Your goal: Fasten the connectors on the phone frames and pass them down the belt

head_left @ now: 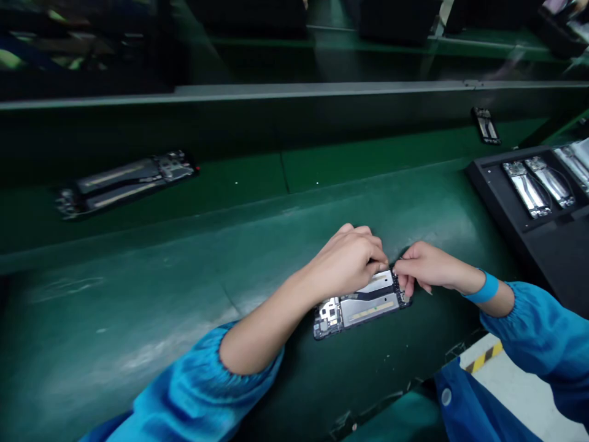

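Note:
An opened phone body (pixel 368 307) lies on the green mat, tilted slightly, with its circuit board showing at the left end. My left hand (pixel 356 258) reaches over its upper edge, fingers curled and pinched near the top right corner; what they hold is too small to make out. At the phone's right end, my right hand (pixel 416 267) has thumb and index finger pressed together by the corner, and anything between them is hidden. A blue band (pixel 483 287) circles my right wrist.
Another opened phone body (pixel 126 184) lies at the upper left, and a smaller-looking one (pixel 486 126) at the upper right. A black tray (pixel 494 190) with several phone bodies stands at the right. A metal rail (pixel 322 91) runs across behind the green surface (pixel 161 307).

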A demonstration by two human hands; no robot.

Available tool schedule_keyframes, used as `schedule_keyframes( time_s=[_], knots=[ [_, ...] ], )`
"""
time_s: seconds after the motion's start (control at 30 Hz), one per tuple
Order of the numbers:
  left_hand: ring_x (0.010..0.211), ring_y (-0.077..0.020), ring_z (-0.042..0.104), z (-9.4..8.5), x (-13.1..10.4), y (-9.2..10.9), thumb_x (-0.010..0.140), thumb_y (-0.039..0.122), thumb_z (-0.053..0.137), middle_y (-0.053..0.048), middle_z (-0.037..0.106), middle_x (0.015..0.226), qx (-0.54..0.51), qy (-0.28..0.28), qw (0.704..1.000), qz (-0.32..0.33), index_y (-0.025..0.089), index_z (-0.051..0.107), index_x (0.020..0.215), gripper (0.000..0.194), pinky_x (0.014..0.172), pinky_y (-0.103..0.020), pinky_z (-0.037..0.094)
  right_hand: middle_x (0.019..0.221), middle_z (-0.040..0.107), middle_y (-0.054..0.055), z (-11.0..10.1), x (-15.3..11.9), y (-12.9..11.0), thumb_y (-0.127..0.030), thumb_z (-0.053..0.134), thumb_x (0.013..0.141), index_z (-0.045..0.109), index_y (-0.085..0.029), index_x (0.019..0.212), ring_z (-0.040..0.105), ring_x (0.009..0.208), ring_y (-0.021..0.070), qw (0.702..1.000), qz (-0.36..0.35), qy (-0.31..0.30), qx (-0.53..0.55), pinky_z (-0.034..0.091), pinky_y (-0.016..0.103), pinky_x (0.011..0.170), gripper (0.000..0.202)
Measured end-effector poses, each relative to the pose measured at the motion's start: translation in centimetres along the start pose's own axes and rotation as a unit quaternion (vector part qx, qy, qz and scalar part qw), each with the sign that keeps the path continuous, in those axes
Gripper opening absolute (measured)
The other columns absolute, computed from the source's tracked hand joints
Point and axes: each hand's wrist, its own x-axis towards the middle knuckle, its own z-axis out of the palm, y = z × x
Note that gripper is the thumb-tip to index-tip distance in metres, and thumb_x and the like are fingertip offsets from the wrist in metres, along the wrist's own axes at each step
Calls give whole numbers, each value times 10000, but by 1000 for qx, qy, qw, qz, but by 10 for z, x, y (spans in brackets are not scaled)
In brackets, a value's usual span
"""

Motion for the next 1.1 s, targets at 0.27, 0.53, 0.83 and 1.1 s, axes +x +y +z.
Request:
schedule_keyframes(
  time_s=[0.27,0.53,0.83,1.1],
  knots=[
    [932,-235,614,7,1,16,940,201,528,-19,731,918,13,-2,998,-61,247,743,934,220,806,-376,352,549,690,32,1,1,0,-130,520,890,670,-131,582,412,300,56,1000,-3,8,5,318,157,316,342],
    [883,-261,594,21,-25,26,969,276,457,-68,669,905,46,32,985,-163,199,600,887,182,771,-388,387,701,707,32,3,-2,20,-319,492,992,683,-148,762,549,456,103,983,-128,127,34,404,205,424,345],
    [640,-173,604,25,-35,39,982,413,499,55,694,734,-111,161,963,-185,273,653,943,212,755,-354,413,867,704,5,38,-14,19,-248,541,937,722,-194,891,639,841,176,932,-299,165,120,465,259,764,195],
    [629,-172,593,27,-40,48,964,417,530,51,741,764,-117,237,947,-181,280,702,849,249,718,-348,412,711,525,-24,46,-20,15,-274,512,971,563,-194,772,500,711,150,916,-326,208,109,388,253,660,221]
  ],
)
